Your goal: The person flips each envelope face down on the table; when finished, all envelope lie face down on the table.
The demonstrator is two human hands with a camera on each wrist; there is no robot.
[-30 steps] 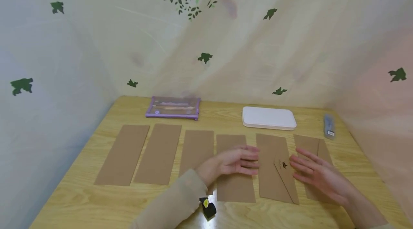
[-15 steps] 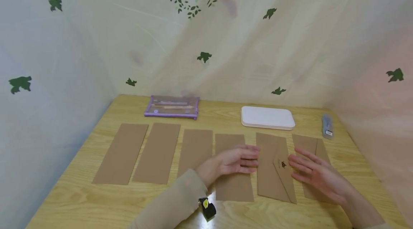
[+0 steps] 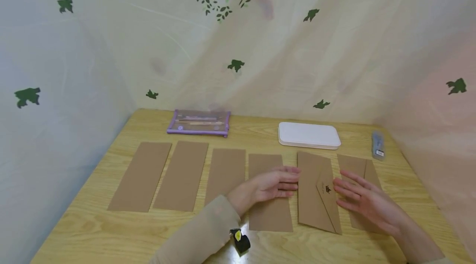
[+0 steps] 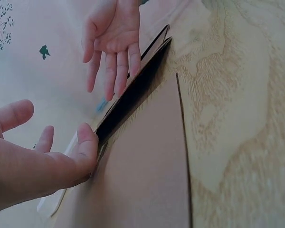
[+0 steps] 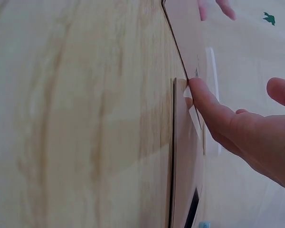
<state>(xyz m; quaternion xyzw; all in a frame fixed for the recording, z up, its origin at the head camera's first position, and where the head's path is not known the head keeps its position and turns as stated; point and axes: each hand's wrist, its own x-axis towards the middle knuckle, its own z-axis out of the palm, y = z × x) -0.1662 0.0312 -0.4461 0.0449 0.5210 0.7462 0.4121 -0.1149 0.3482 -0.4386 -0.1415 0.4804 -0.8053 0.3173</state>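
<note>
A brown paper envelope (image 3: 312, 206) with a pointed flap and a small crown print lies between my two hands. My left hand (image 3: 273, 183) has its fingers extended, tips against the envelope's left edge. In the left wrist view that edge stands raised, with a dark gap (image 4: 133, 102) beneath it. Fingers of my right hand (image 3: 366, 202) reach the opposite edge, slightly spread; the right wrist view has a fingertip (image 5: 197, 88) touching there. Below my left hand is another brown envelope (image 3: 269, 218). Part of a further envelope (image 3: 351, 165) is hidden by my right hand.
Farther left lie three brown envelopes, including the outermost envelope (image 3: 139, 177). Along the back are a purple-edged clear pencil pouch (image 3: 198, 123), a white flat case (image 3: 308, 136) and a small grey-blue packet (image 3: 378, 145). A printed curtain (image 3: 238, 90) stands behind the wooden table (image 3: 104, 235).
The crown-printed envelope's left edge has risen off the table and shifted slightly right. Both hands have stayed nearly in place at its sides.
</note>
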